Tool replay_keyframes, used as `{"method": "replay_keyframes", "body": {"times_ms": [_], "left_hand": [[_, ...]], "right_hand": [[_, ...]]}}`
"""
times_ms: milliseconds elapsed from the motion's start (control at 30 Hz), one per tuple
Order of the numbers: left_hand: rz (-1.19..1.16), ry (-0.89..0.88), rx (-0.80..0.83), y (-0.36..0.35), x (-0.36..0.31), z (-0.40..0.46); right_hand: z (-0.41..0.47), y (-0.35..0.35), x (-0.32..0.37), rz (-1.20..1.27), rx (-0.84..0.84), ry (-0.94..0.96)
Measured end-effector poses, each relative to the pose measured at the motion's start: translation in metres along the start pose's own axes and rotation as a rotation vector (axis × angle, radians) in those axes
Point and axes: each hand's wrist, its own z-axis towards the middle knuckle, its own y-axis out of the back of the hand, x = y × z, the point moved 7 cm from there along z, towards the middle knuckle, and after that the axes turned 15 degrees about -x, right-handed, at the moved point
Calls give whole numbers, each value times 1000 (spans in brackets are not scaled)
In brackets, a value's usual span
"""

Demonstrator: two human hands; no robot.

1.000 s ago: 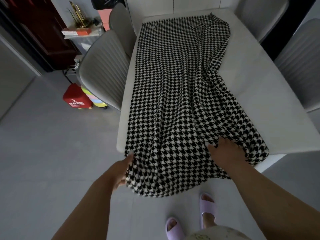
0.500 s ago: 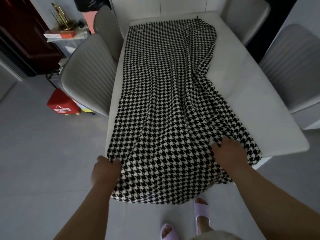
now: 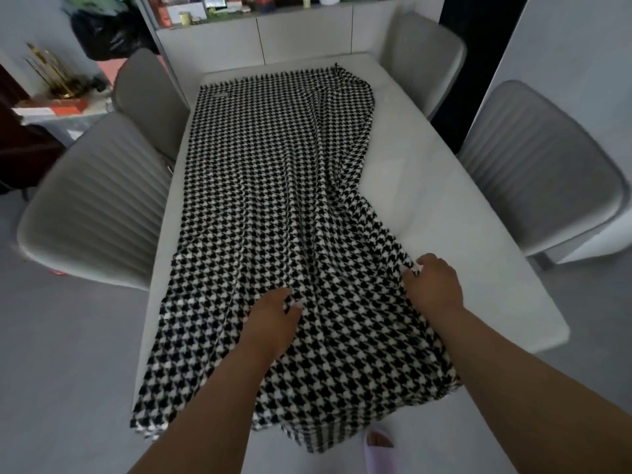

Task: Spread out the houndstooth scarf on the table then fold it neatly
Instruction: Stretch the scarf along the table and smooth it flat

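The black-and-white houndstooth scarf (image 3: 270,186) lies lengthwise along the left half of the white table (image 3: 444,213), wrinkled, its near end hanging over the table's front edge. My left hand (image 3: 273,319) rests flat on the near middle of the scarf, fingers straight. At the scarf's right edge, my right hand (image 3: 432,285) pinches the cloth with curled fingers. The scarf's far end reaches the far edge of the table, and the right side narrows into a fold.
Two grey chairs (image 3: 102,200) stand at the table's left and two more grey chairs (image 3: 540,172) at its right. A cabinet (image 3: 260,39) with boxes on top is behind the table. My slippered foot (image 3: 379,449) shows below the scarf's hanging end.
My left hand left the scarf's left near edge and moved right onto its middle. My right hand shifted slightly to the scarf's right edge. The view came closer to the table.
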Motion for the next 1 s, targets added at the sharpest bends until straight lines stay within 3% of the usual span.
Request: {"method": "replay_keyframes", "body": {"times_ms": [133, 200, 267, 333, 400, 433, 500, 567, 633, 700, 800, 900, 1000], "left_hand": [[64, -22, 45, -17, -10, 25], [59, -16, 70, -26, -11, 35], [97, -29, 80, -34, -15, 43], [129, -36, 77, -41, -18, 50], [166, -61, 60, -46, -25, 55], [199, -83, 45, -49, -30, 57], [264, -112, 28, -54, -38, 60], [326, -156, 32, -61, -45, 63], [385, -202, 31, -68, -50, 64], [427, -184, 42, -71, -52, 64], [470, -175, 62, -74, -56, 63], [504, -193, 77, -77, -62, 63], [533, -185, 87, -78, -66, 62]], "right_hand": [[27, -31, -5, 82, 164, -125], [36, -42, -3, 79, 201, -95], [47, -32, -13, 123, 83, -164], [58, -7, -49, 218, -136, -436], [61, 14, -91, 130, -317, -667], [63, 22, -102, 14, -365, -697], [69, 29, -97, -103, -461, -528], [70, 24, -56, 98, -447, -173], [56, -8, -3, 237, -74, 198], [41, -48, 9, 40, 295, 409], [74, -55, -41, -237, 316, 216], [106, -34, -84, -298, 220, -33], [105, -29, -79, -329, 179, 24]]}}
